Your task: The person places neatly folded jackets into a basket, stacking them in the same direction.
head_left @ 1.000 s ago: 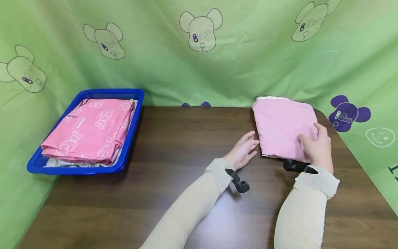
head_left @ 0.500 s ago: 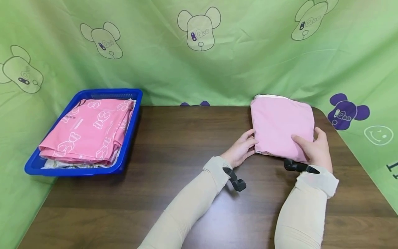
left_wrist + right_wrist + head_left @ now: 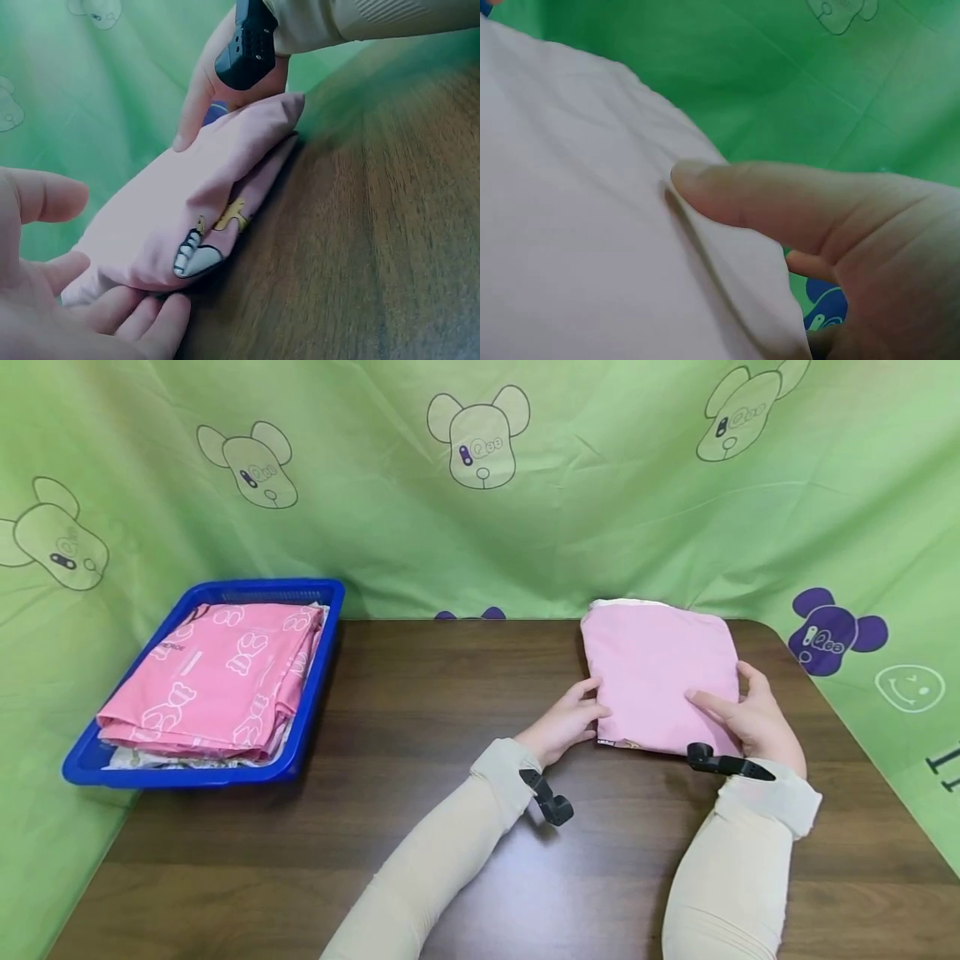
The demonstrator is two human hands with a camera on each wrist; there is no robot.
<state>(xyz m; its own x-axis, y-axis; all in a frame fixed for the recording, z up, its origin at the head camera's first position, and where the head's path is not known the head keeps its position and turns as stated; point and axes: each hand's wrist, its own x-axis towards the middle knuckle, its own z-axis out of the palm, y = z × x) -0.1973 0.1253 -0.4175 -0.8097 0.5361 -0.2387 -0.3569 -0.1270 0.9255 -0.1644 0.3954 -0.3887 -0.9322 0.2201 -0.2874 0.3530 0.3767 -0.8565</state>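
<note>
A folded light pink cloth (image 3: 660,672) lies at the back right of the table, with white at its far edge and a cartoon print showing along its near fold. My right hand (image 3: 761,722) grips its right side, thumb pressed on top and the other fingers around the edge. At the left edge my left hand (image 3: 561,722) touches the cloth with loosely extended fingers. In the left wrist view, these fingertips (image 3: 176,307) meet the cloth's lower corner while the thumb stands apart from it.
A blue plastic basket (image 3: 318,693) stands at the left of the brown table (image 3: 420,735). It holds folded darker pink fabric (image 3: 217,672) with white prints, over whitish patterned cloth. A green curtain (image 3: 615,485) rises behind the table and at both sides.
The pink cloth has shifted a little to the left, the right hand moving along with it. My left hand has come up to its left edge, then moved left too.
</note>
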